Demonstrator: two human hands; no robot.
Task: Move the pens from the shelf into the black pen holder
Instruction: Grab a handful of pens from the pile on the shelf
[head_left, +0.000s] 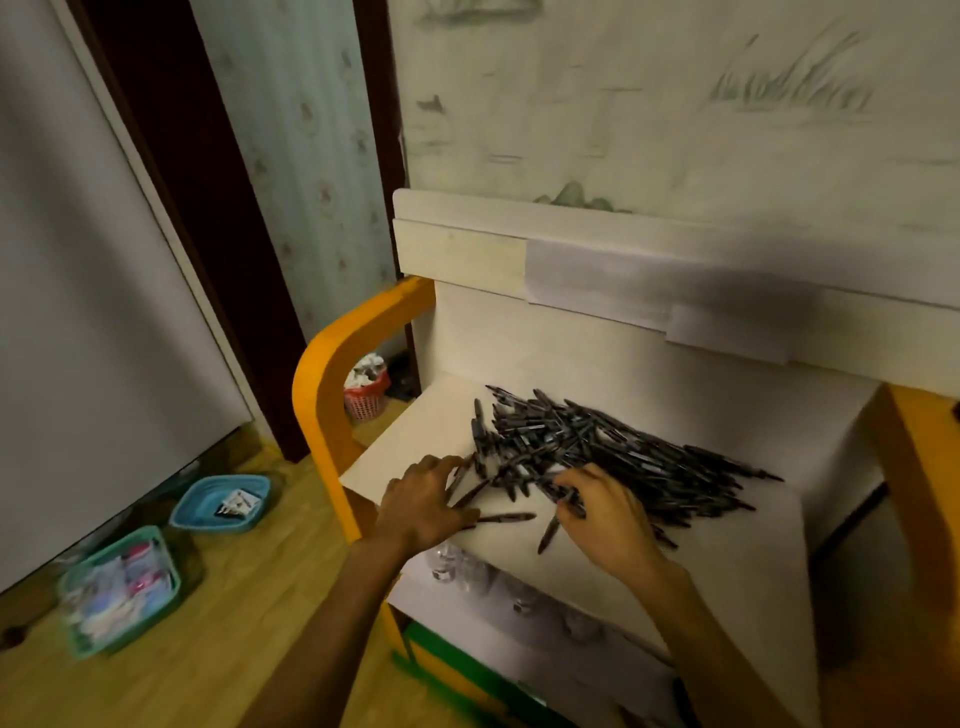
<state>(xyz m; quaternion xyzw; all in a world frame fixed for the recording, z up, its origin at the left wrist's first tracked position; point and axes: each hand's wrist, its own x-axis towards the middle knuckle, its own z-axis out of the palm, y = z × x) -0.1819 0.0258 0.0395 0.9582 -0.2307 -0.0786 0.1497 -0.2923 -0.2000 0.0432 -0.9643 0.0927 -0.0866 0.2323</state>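
A big heap of black pens (613, 447) lies on a pale shelf (415, 431) framed by an orange rail (322, 374). The left hand (423, 501) lies flat at the heap's near left edge, fingers spread over a few loose pens. The right hand (605, 519) curls its fingers round several pens at the heap's front. On the wooden floor (249, 582) to the left sit a blue tub (223, 504) and a green basket (119, 592); a red basket (366, 395) stands behind the rail.

Black pens (597, 447) (white shelf (415, 447), orange frame (322, 374)).
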